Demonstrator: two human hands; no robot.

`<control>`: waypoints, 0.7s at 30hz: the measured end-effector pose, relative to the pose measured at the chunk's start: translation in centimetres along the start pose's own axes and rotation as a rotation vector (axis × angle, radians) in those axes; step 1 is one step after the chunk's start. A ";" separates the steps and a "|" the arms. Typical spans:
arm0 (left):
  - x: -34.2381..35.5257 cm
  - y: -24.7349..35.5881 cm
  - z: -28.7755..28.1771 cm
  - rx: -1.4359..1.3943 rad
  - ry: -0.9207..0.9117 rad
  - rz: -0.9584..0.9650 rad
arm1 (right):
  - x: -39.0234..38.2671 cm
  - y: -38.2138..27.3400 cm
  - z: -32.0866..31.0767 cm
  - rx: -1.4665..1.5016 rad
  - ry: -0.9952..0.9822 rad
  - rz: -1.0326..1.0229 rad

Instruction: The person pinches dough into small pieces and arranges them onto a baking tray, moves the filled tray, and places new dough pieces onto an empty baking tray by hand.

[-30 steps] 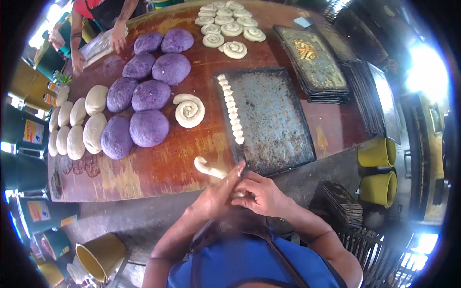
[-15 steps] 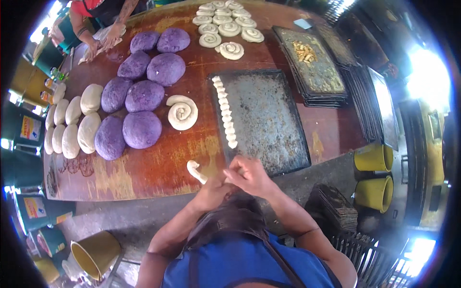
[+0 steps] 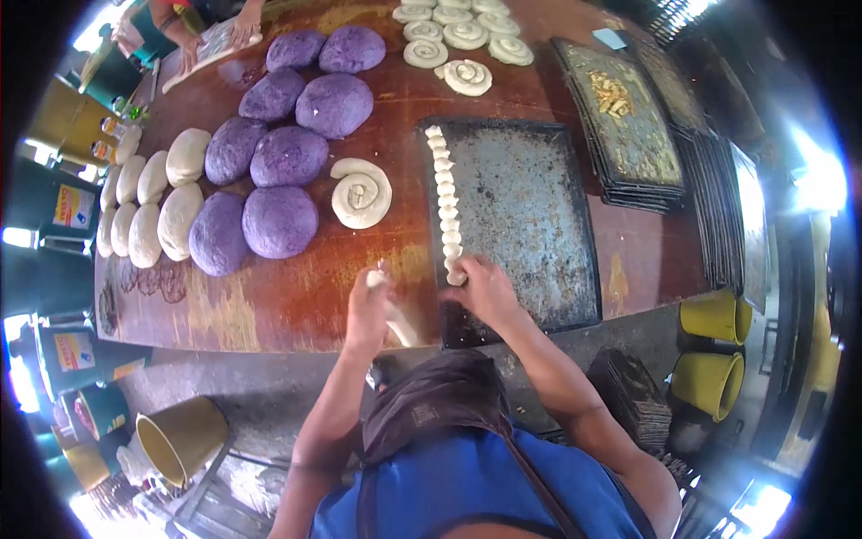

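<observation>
My left hand (image 3: 365,316), near the table's front edge, is closed around a strip of white dough (image 3: 401,328); one end pokes out above the fingers and the other hangs below. Over the left side of a dark, worn baking tray (image 3: 530,211), my right hand (image 3: 488,292) has its fingertips on a small dough piece (image 3: 456,278). That piece sits at the near end of a single row of dough pieces (image 3: 446,199) along the tray's left edge. Left of the tray lies a coil of white dough (image 3: 362,196).
Purple dough balls (image 3: 281,222) and white dough loaves (image 3: 182,218) cover the table's left. More dough coils (image 3: 466,36) lie at the back. Stacked trays (image 3: 628,126) stand right. Another person's hands (image 3: 244,29) work dough at the far left. Yellow buckets (image 3: 709,382) are on the floor.
My hands were together at the front edge; now they are apart. The right has moved forward onto the tray's row, where a piece has been added. The left has lifted the dough strip.
</observation>
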State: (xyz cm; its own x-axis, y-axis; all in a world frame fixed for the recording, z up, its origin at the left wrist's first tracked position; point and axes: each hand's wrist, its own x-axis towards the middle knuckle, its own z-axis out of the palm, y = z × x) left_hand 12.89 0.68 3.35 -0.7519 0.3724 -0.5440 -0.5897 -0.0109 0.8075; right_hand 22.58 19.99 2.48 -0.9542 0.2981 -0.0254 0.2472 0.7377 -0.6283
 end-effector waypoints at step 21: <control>-6.6 2.0 1.9 0.402 -0.727 0.024 | -5.1 -8.1 -2.1 0.576 0.048 0.067</control>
State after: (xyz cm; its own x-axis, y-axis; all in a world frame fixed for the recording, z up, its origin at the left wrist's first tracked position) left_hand 17.25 -0.05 9.03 -0.3034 0.8846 -0.3540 -0.3220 0.2545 0.9119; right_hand 25.80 13.78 9.36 -0.9277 0.3695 -0.0528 0.1622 0.2719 -0.9486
